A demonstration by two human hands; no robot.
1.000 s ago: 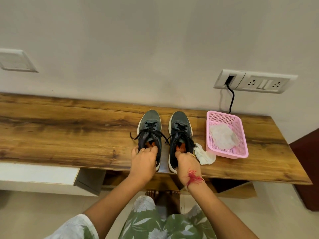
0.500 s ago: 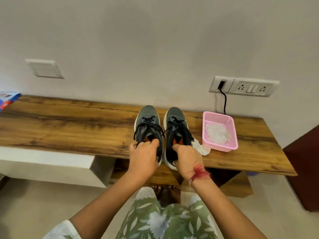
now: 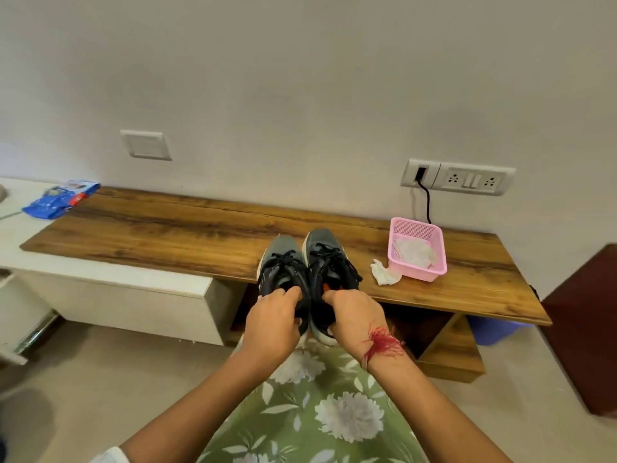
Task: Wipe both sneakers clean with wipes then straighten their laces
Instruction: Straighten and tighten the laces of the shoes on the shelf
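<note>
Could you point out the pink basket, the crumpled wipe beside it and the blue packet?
pink basket [image 3: 417, 274]: head view, its front wall.
crumpled wipe [image 3: 384, 275]: head view, middle of the wad.
blue packet [image 3: 60, 200]: head view, middle of its top face.

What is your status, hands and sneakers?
Left hand grips left sneaker heel, right hand grips right sneaker. Crumpled wipe beside pink basket. Nothing in the way.

No legible txt anywhere. Blue packet at far left: red label, print too blurred to read.
</note>
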